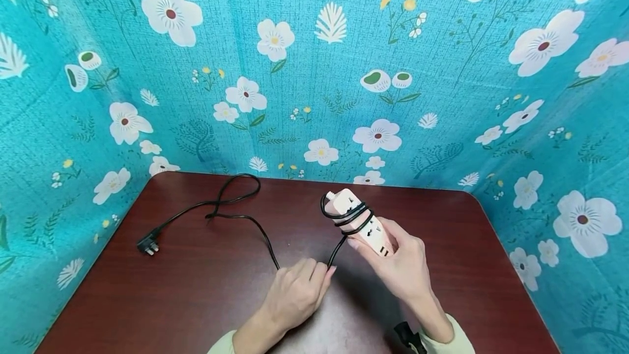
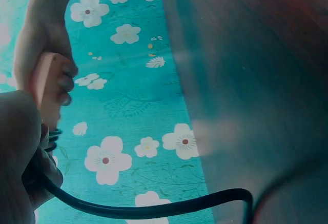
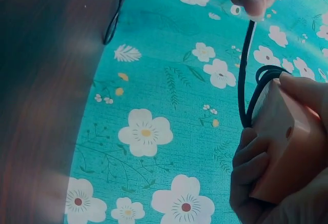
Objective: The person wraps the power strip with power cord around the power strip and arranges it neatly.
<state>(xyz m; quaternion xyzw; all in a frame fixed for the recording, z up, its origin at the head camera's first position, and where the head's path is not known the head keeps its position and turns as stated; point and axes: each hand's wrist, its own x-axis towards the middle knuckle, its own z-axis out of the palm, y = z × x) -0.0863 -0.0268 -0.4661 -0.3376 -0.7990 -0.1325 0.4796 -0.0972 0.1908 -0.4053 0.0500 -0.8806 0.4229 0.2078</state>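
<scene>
Right hand (image 1: 405, 266) grips power strip (image 1: 377, 236), left hand (image 1: 298, 291) its cord (image 2: 138, 212).

Cord (image 1: 236, 216) obstructs L pt. of tbl (image 1: 457, 266), R edge passable.

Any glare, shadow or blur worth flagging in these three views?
Head: pale glare on the table at bottom centre, a soft shadow beside the right hand, mostly sharp otherwise; left wrist: hazy, with the black cord blurring in its lower-right stretch; right wrist: table dim along the left, the power strip fairly clear.
</scene>
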